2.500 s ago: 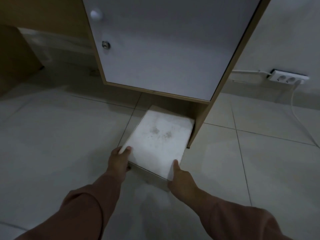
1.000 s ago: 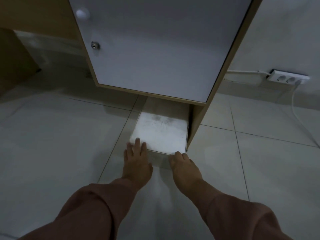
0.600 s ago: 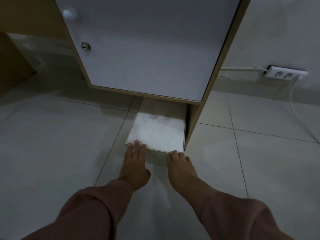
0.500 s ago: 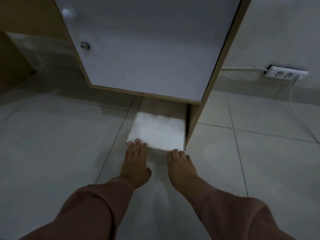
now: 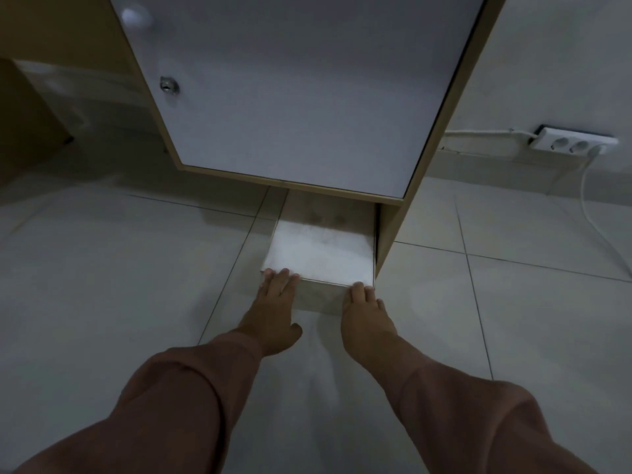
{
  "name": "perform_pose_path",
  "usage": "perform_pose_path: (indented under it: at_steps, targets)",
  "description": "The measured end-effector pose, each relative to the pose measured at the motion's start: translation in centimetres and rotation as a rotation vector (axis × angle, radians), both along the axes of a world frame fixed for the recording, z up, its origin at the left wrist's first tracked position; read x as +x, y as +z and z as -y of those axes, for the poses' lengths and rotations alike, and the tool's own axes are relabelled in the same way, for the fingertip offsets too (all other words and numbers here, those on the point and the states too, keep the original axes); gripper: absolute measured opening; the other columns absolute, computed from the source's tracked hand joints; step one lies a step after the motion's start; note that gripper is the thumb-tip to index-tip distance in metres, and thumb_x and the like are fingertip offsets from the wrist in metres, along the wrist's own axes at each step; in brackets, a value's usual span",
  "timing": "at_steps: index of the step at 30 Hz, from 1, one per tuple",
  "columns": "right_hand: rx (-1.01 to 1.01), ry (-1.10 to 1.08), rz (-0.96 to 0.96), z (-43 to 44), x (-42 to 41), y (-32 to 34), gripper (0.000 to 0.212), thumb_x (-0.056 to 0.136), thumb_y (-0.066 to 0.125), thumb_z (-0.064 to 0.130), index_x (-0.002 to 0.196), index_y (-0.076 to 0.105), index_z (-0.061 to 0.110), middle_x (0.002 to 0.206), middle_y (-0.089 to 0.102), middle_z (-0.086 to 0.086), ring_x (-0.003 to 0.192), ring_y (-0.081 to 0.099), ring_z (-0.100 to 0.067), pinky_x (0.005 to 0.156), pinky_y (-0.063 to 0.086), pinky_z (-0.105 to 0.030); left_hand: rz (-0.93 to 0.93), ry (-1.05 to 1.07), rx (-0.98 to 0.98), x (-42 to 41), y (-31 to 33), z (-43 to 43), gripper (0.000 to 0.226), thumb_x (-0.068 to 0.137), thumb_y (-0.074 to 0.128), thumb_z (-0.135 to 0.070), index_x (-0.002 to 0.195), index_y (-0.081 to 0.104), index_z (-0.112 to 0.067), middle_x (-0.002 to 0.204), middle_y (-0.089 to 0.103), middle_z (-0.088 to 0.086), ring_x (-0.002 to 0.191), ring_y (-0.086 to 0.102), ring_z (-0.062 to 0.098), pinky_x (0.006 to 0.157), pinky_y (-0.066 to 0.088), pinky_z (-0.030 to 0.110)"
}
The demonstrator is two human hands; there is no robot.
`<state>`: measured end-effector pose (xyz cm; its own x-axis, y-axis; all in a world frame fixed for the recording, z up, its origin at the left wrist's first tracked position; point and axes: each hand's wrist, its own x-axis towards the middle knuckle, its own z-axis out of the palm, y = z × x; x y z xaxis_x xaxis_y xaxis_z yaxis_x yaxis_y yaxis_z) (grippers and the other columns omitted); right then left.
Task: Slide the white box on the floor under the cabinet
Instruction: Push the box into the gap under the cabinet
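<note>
Flat white square box [image 5: 319, 256] on pale tiled floor [image 5: 102, 285], far half already in gap beneath wood-framed cabinet with white door [image 5: 294, 97], near half out, right edge just beside cabinet side panel. Left hand [image 5: 275, 307] and right hand [image 5: 364, 314] flat, fingers extended together, tips pressed on box's near edge (no grip, pushing only). Step in hand: mid-slide. Next move likely calls for steady straight push along floor, both hands even, keeping box from jamming against panel.
</note>
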<state>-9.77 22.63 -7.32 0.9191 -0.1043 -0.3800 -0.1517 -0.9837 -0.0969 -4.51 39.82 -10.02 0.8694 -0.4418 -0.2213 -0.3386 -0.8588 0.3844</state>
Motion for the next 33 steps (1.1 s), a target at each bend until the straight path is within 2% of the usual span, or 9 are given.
perform_pose_path:
  at_steps: [7, 17, 24, 33]
  targets:
    - [-0.020, 0.008, 0.017, -0.4, 0.0, -0.2, 0.070, 0.088, 0.039, 0.006, 0.150, 0.008, -0.005, 0.157, 0.009, -0.022, 0.148, 0.007, -0.041, 0.121, 0.013, -0.048, -0.032, -0.019, 0.093, 0.9, 0.4, 0.8, 0.093, 0.083, 0.056, -0.029, 0.155, -0.002, -0.015, 0.163, -0.009, 0.006, 0.148, -0.018, 0.035, 0.120, 0.012, 0.043]
    - [0.026, -0.043, 0.011, 0.4, 2.5, -0.2, 0.068, 0.088, 0.041, 0.005, 0.148, 0.012, -0.009, 0.153, 0.018, -0.023, 0.145, 0.016, -0.040, 0.122, 0.018, -0.045, 0.002, -0.036, 0.263, 2.7, 1.6, 2.5, 0.090, 0.085, 0.053, -0.028, 0.154, -0.002, -0.011, 0.162, -0.007, 0.012, 0.148, -0.011, 0.041, 0.121, 0.004, 0.048]
    - [0.043, -0.068, 0.008, 0.7, 3.6, -0.2, 0.067, 0.088, 0.043, 0.006, 0.147, 0.016, -0.009, 0.151, 0.021, -0.023, 0.144, 0.020, -0.039, 0.121, 0.023, -0.043, -0.028, -0.031, 0.270, 3.4, 2.1, 3.5, 0.093, 0.085, 0.053, -0.028, 0.153, -0.007, -0.007, 0.162, -0.014, 0.014, 0.150, -0.011, 0.032, 0.121, 0.000, 0.044]
    - [0.061, -0.075, 0.012, 1.0, 4.4, 0.2, 0.068, 0.087, 0.046, 0.009, 0.147, 0.018, -0.006, 0.150, 0.021, -0.020, 0.143, 0.021, -0.038, 0.119, 0.027, -0.044, -0.076, -0.031, 0.326, 4.5, 2.6, 4.2, 0.090, 0.087, 0.049, -0.027, 0.153, -0.009, -0.008, 0.162, -0.017, 0.013, 0.150, -0.012, 0.030, 0.122, -0.001, 0.046]
